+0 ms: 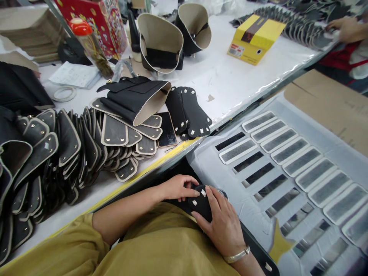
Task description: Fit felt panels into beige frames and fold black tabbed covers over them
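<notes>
At the table's front edge, close to my body, I hold a black rounded panel (202,207) with small white patches on it. My right hand (222,218), a silver bracelet at its wrist, curls around the panel's right side, fingers closed. My left hand (182,188) has its fingers bent against the panel's left edge near the patches. What lies beneath the panel is hidden by my hands. On the table ahead, similar black panels (193,109) with white patches lie overlapped beside a phone (166,129). An open black bag body (138,97) rests left of them on grey-faced panels.
Grey-faced panels (67,143) with pale edges are heaped along the left table edge. Farther back stand two black bag bodies, a bottle (92,50) with a red lid and a yellow box (255,38). At right, a slotted white board (230,184) carries pale-edged strips. Another person's hand (349,30) is at far right.
</notes>
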### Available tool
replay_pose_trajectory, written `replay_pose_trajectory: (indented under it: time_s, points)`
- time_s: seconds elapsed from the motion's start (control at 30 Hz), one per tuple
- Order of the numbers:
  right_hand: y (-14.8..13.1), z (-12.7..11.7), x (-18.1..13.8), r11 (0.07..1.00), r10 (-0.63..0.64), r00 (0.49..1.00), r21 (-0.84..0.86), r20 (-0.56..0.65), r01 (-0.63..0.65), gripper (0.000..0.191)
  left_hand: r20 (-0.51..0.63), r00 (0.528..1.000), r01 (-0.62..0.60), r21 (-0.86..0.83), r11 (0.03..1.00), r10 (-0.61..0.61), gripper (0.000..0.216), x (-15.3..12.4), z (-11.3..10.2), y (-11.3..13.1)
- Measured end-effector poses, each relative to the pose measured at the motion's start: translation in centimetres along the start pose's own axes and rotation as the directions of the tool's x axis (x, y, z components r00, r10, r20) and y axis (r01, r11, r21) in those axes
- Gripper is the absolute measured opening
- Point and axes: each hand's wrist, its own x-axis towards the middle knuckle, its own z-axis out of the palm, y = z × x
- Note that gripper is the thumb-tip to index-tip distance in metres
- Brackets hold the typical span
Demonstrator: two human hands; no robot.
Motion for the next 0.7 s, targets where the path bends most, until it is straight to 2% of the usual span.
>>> replay_pose_trajectory:
  time_s: [0.1, 0.27, 0.43, 0.53, 0.6, 0.7]
  points:
    - [-0.1, -0.1, -0.1, 1.0, -0.002, 1.0, -0.007, -0.005, 0.002, 0.07, -0.04, 0.999, 0.013, 0.007, 1.0, -0.013, 0.041, 0.0, 0.5, 0.2]
    - [0.0, 0.0, -0.3, 0.999, 0.008, 1.0, -0.034, 0.0, -0.008, 0.07, -0.156, 0.987, -0.02, 0.093, 0.995, 0.034, 0.033, -0.3, 1.5, 0.3]
    - [-0.2, -0.1, 0.1, 0.999, 0.023, 0.999, -0.037, 0.027, -0.022, 0.071, -0.196, 0.979, -0.033, 0.124, 0.992, 0.057, 0.029, -0.4, 1.8, 0.6]
    - [-0.6, -0.4, 0.2, 0.998, 0.036, 0.999, -0.046, 0.039, -0.034, 0.07, -0.186, 0.982, 0.005, 0.118, 0.993, 0.017, 0.03, -0.5, 1.9, 1.0]
    - [-0.5, -0.8, -0.5, 0.995, 0.066, 0.997, -0.078, 0.042, -0.063, 0.07, -0.186, 0.982, 0.008, 0.156, 0.988, 0.021, 0.031, -0.6, 2.1, 1.2]
    - [0.6, -1.7, -3.6, 0.982, 0.124, 0.992, -0.15, 0.026, -0.119, 0.07, -0.226, 0.965, -0.054, 0.311, 0.949, 0.129, 0.029, -0.7, 2.4, 1.2]
